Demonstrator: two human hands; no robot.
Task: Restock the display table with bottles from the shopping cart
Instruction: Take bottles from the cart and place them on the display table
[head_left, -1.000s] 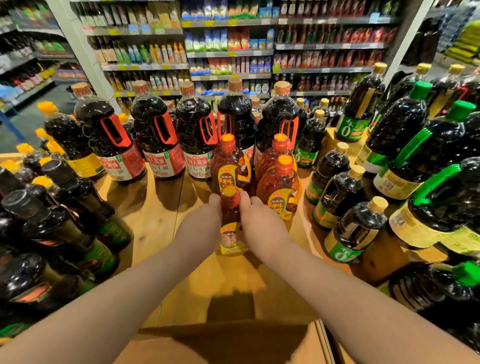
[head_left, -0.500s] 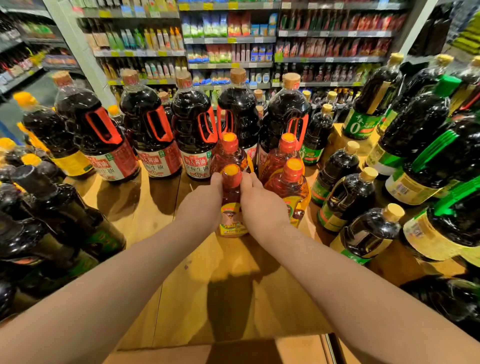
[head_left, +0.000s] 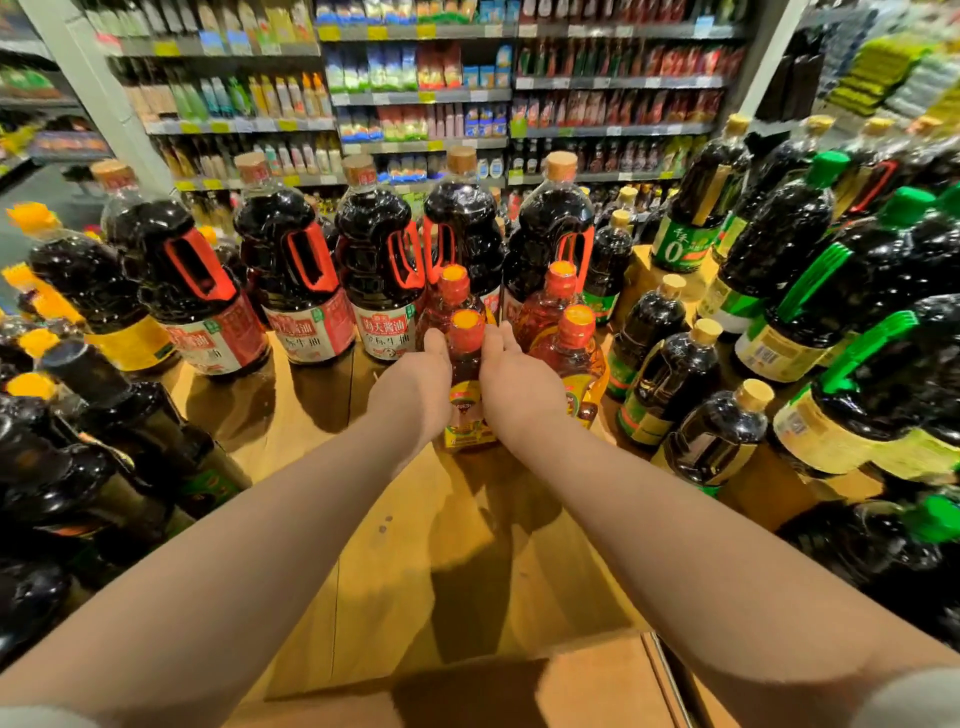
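A small amber bottle with an orange cap and yellow label (head_left: 466, 364) stands upright on the wooden display table (head_left: 395, 519). My left hand (head_left: 413, 387) and my right hand (head_left: 517, 387) hold it from either side, thumbs up by its neck; the fingers behind it are hidden. Three matching orange-capped bottles (head_left: 574, 348) stand just behind it and to its right. The shopping cart is out of view.
A row of big dark soy-sauce jugs with red handles (head_left: 291, 291) lines the back. Dark bottles with green caps and labels (head_left: 810, 291) crowd the right, more dark bottles (head_left: 78, 467) the left. Store shelves (head_left: 415, 93) rise behind. Bare wood lies in front of my hands.
Both hands have carried the small bottle forward across the table, up against the group of matching orange-capped bottles. My view has moved in closer.
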